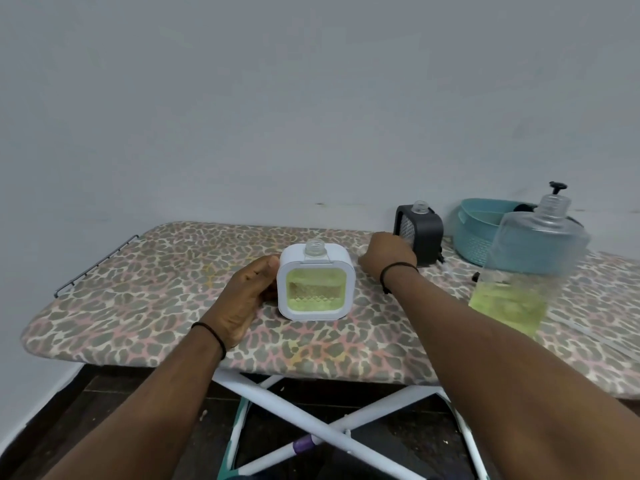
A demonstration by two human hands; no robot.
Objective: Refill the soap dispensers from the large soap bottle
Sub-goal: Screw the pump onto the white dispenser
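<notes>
On the board: ironing board (138,327) with a padded leopard-print fabric cover, soft and uneven, so uncapped vessels could tip and spill.
Large bottle: clear, round-shouldered plastic soap bottle (523,271), open-necked, green soap low inside, near the right front edge; an elbow could knock it.
White dispenser: rounded-square white plastic dispenser (315,284), mid-board, nearly full, neck uncapped.
Black dispenser: dark square dispenser (420,233), at the back edge.
Left hand (246,299): curled against the white dispenser's side.
Right hand (386,256): closed; contents hidden, cannot tell.

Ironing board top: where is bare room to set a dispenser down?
Free: the board's left end beyond the left hand, and its near edge before the white dispenser. Crowded: right side, with black dispenser, teal basket, large soap bottle.
</notes>
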